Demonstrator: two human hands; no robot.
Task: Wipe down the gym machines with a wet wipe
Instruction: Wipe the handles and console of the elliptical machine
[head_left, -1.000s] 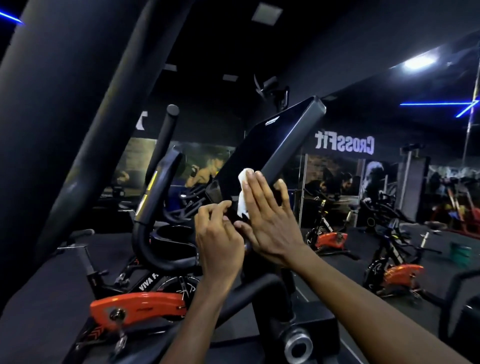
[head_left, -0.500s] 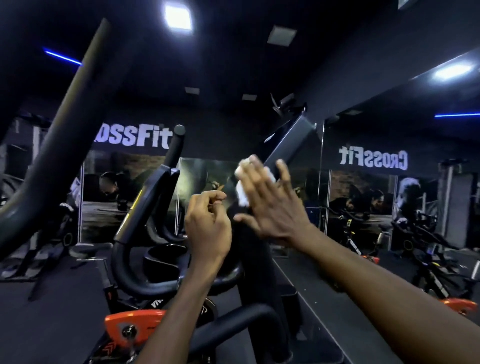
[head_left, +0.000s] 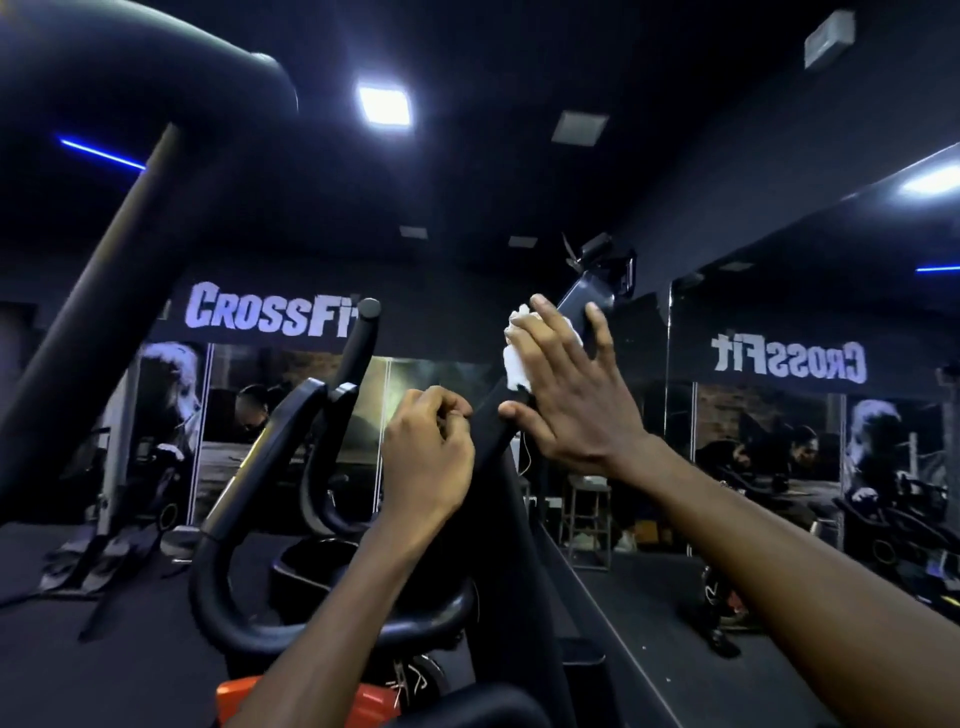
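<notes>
A black console panel (head_left: 587, 301) of a gym machine rises edge-on at the centre, tilted up to the right. My right hand (head_left: 571, 395) lies flat with straight fingers against the panel's side and presses a white wet wipe (head_left: 517, 358) onto it; the wipe shows at the hand's left edge. My left hand (head_left: 426, 457) is just left of the panel's lower edge, fingers curled, pinching at that edge. What the fingertips hold is hidden.
Black curved handlebars (head_left: 270, 467) and an upright grip (head_left: 363, 338) stand to the left. A thick black frame bar (head_left: 104, 291) crosses the upper left. An orange bike part (head_left: 244, 696) sits below. A mirror wall (head_left: 779, 415) runs on the right.
My right hand with the wipe slid up the panel from its lower part towards the top. The view swung so the panel now shows edge-on. My left hand stayed at the lower edge.
</notes>
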